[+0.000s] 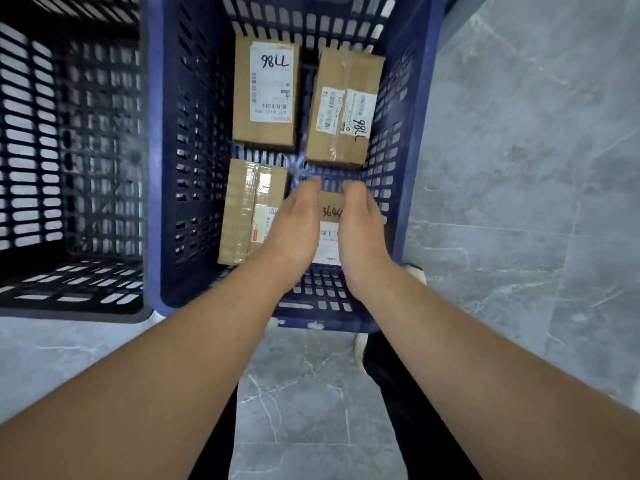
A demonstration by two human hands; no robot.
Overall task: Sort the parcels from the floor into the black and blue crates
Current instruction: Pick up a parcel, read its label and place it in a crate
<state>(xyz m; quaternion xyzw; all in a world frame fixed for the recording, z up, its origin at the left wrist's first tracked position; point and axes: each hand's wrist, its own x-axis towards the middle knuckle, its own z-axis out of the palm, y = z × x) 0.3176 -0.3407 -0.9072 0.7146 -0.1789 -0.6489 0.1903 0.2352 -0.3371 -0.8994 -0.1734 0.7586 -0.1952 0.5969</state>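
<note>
Forearms down, left hand [296,220] and right hand [360,223] curled round the sides of a small parcel [330,211], low inside the blue crate [154,168].
Cardboard looks stiff and probably light, tape maybe slick, so squeezing both sides seems the right hold. Count: four parcels in there, the held one, a taped parcel [242,209] just beside it, then two further back, the back-left parcel [266,95] and back-right parcel [343,109]. One black crate [69,299] alongside.
</note>
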